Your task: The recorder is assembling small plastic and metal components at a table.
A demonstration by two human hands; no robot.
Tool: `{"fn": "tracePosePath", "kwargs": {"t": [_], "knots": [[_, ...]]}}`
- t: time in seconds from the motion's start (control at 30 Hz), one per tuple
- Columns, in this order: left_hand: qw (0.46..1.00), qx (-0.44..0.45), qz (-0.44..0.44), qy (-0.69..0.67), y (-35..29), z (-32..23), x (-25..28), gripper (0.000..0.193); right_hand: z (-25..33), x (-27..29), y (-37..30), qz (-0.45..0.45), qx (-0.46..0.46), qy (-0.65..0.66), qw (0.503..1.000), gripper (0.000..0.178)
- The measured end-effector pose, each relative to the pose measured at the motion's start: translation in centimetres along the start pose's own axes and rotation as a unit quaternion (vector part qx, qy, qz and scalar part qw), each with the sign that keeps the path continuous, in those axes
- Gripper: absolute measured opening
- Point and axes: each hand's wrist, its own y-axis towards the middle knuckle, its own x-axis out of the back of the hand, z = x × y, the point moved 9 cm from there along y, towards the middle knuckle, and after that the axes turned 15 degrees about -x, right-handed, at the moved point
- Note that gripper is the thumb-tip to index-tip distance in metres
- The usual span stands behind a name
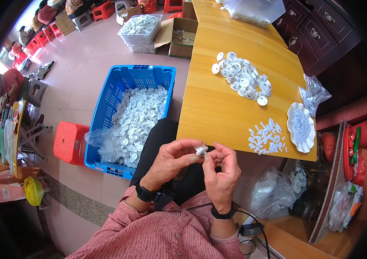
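Observation:
Between thumb and forefinger, my left hand (pixel 175 157) grips a small white round plastic part (pixel 201 150) above my lap. The fingertips of my right hand (pixel 220 168) are pinched together against its right side; whether they hold a smaller piece there is hidden. On the wooden table (pixel 218 116) lies a heap of white round plastic parts (pixel 244 77). Nearer to me is a scatter of tiny pale pegs (pixel 267 137), and a white scalloped dish (pixel 294 137) beside it holds more of them.
A blue crate (pixel 101 103) full of white parts stands left of my leg, with a red stool (pixel 67 142) beside it. Behind it are a clear tub (pixel 139 32) and a cardboard box (pixel 182 36). Clear plastic bags (pixel 274 192) lie right of me. Other people sit far left.

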Motion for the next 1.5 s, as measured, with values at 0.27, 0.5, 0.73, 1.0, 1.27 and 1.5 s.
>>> {"fn": "tracePosePath", "kwargs": {"t": [0.27, 0.5, 0.73, 1.0, 1.27, 1.5], "knots": [[0.998, -0.014, 0.017, 0.053, -0.1, -0.2, 0.3, 0.032, 0.7, -0.4, -0.1, 0.004, 0.015, -0.033, 0.999, 0.029], [0.996, -0.030, 0.035, 0.072, -0.2, -0.4, 0.7, 0.031, -0.1, -0.8, 0.0, 0.020, -0.002, -0.006, 1.000, 0.026], [0.999, -0.001, -0.018, 0.029, -0.4, -0.3, 1.2, 0.032, -0.8, -0.8, 0.0, 0.034, -0.013, -0.003, 0.999, 0.008], [0.999, -0.004, -0.021, 0.029, -0.4, -0.3, 1.4, 0.031, -1.3, -1.7, 0.3, 0.058, -0.030, -0.022, 0.998, 0.010], [0.999, 0.004, -0.033, 0.002, -0.9, -1.1, 1.6, 0.029, -1.2, -2.6, -0.1, 0.042, -0.022, -0.051, 0.998, 0.007], [1.000, -0.010, 0.005, 0.012, -0.9, -0.6, 1.4, 0.030, -2.8, -2.3, -0.1, 0.033, -0.065, -0.074, 0.995, 0.010]]}}
